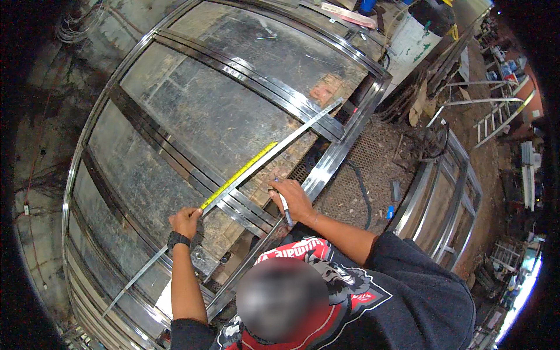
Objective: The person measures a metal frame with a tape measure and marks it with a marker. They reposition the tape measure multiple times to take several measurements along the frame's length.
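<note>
A long, thin metal bar [300, 129] lies slantwise across a large metal frame [326, 169]. Along its edge runs a yellow tape measure blade [239, 175], with its far end free near the middle of the bar. My left hand [185, 221], a dark watch on its wrist, is closed on the near end of the blade and rests by the bar; whether a tape case sits in the palm is hidden. To the right, my right hand [294, 201] is closed around a slim white pen or marker [284, 205], close to the frame's near rail.
Several metal crossbars [256, 84] span the frame over a dark, worn board [204, 99]. A second welded frame [437, 204] leans at the right, near a ladder [496, 119]. A white drum [411, 44] stands at the far right. A blue item [390, 212] lies on the ground.
</note>
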Tool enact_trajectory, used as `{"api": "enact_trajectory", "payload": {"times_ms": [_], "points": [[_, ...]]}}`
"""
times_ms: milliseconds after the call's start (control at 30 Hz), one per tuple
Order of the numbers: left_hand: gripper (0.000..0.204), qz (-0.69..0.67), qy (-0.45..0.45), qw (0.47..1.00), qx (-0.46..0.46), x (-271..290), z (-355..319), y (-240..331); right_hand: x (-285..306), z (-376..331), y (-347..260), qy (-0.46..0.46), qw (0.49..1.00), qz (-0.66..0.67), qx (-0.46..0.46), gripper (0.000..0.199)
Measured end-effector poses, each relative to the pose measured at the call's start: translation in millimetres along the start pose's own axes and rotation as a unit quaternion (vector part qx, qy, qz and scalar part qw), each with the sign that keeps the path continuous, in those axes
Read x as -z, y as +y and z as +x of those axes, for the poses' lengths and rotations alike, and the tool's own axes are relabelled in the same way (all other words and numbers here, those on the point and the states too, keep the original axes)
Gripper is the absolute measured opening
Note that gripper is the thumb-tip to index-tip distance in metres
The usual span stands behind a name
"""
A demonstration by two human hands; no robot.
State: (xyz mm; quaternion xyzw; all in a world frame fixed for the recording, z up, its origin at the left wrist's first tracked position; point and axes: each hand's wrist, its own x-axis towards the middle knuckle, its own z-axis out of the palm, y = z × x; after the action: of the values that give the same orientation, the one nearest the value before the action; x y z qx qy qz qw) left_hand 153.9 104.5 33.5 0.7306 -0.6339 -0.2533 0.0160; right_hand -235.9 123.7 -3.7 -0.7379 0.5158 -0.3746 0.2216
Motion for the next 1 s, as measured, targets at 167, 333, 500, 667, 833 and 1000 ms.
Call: {"api": "enact_trajectory", "payload": {"times_ms": [167,333,500,667,833,1000], "points": [[0.036,0.029,-0.011,1.000,0.006,-10,6,-13,-1,5,5,-0.036,0.999,0.006,-0.019,0.032],[0.037,0.017,-0.036,0.999,0.018,-10,8,-15,-3,2,12,-0.021,1.000,0.005,-0.005,0.033],[0.037,0.024,-0.011,1.000,0.008,-12,9,-13,-1,8,6,-0.035,0.999,0.019,-0.009,0.033],[0.035,0.020,0.000,1.000,0.000,-15,5,-14,0,12,1,-0.038,0.999,0.020,0.015,0.028],[0.034,0.029,-0.011,1.000,-0.002,-13,6,-12,1,19,-10,-0.068,0.997,0.021,0.014,0.027],[0.033,0.019,-0.013,1.000,-0.007,-10,6,-9,-8,38,-21,-0.068,0.994,0.045,0.068,0.029]]}}
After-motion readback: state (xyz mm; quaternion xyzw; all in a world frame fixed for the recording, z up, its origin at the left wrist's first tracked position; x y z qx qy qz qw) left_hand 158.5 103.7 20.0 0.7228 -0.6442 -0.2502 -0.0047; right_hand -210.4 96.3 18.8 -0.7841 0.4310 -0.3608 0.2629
